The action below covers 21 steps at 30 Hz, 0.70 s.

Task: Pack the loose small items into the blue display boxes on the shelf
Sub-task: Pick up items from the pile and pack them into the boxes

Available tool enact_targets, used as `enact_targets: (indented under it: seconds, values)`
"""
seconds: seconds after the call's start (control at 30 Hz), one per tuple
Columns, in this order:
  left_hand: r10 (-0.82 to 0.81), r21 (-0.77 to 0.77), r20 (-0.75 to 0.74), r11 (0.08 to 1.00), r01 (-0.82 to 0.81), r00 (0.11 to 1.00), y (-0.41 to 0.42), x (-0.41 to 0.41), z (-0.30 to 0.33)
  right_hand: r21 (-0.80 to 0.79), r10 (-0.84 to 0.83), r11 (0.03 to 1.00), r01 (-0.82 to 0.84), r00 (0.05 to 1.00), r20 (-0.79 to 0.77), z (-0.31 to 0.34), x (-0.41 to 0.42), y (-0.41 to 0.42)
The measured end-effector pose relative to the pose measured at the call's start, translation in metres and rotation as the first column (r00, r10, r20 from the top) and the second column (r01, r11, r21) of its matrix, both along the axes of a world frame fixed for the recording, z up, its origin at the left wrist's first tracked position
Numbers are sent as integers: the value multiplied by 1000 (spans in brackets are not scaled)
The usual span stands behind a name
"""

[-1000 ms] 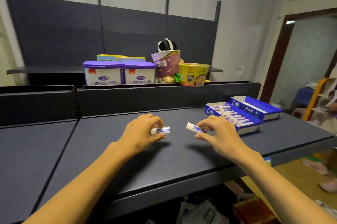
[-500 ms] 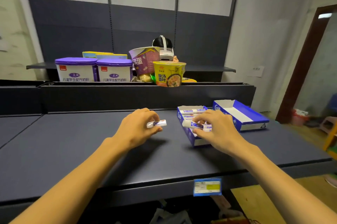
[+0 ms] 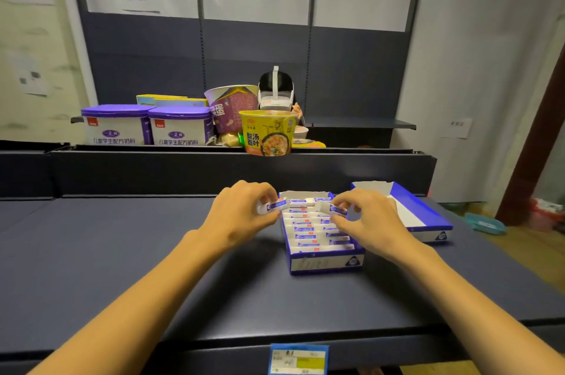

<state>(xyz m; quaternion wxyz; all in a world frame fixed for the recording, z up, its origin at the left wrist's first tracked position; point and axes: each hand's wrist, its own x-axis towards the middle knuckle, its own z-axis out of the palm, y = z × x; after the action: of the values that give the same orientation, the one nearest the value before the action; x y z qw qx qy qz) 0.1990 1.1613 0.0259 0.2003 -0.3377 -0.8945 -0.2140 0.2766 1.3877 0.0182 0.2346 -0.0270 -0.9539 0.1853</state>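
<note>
A blue display box point(image 3: 325, 263) stands on the dark shelf point(image 3: 122, 252), holding two rows of several small white-and-blue tubes. My left hand point(image 3: 241, 215) pinches one such tube point(image 3: 275, 206) just over the box's left rim. My right hand point(image 3: 370, 222) pinches another tube point(image 3: 334, 209) above the box's far right part. A second blue display box point(image 3: 428, 215) sits to the right, its white inside showing no tubes.
Behind a raised shelf lip stand two purple-lidded tubs point(image 3: 146, 125), a purple cup point(image 3: 232, 107) and a yellow noodle bowl point(image 3: 267, 133). A person's head wearing a headset point(image 3: 276, 90) shows behind them. A price tag point(image 3: 298, 359) hangs on the front edge.
Both hands have carried their tubes rightward to the filled box; the view has swung so the box now lies straight ahead. The left tube has reached the box rim.
</note>
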Motion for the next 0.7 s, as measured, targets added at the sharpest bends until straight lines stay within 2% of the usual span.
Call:
enact_targets:
  seconds: [0.37,0.57,0.7]
  values:
    - [-21,-57,-21,998,20,1000,51,-38,3,72,-11,997,8,999,38,2,-56,18]
    - [15,-208,68,978,0,998,62,-48,-2,79,24,996,-28,998,57,-3,-67,33]
    - [62,-249,77,968,-41,995,68,-49,-4,76,87,993,-90,995,45,-1,-74,39]
